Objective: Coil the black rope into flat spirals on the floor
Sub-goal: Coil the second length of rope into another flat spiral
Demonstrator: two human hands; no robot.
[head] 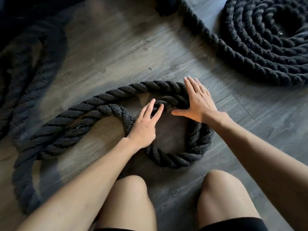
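Under both palms, in the head view, the black rope [143, 87] is being started as a new spiral on the wood-plank floor [116, 47], directly ahead of the person's knees [131, 185].

The left hand [144, 124] lies flat with its fingers [148, 108] extended, tips touching the rope end at the centre of the loop. The right hand [198, 100] is spread open, fingers straight, pressing down on the far right bend where inner and outer turns meet; the thumb points inward toward the left fingertips. Neither hand grips anything.

Procedure, as judged from this position: hold the inner end pinned with the left fingertips; use the right palm to push the outer turn inward until it seats against the inner one. At present a clear gap of floor shows inside the loop, so the first turn is loose and should be tightened before further rope is fed.

The slack runs away leftward of the left hand, blurred there. A finished coil [266, 42] lies well beyond the right fingertips, apart from this work.
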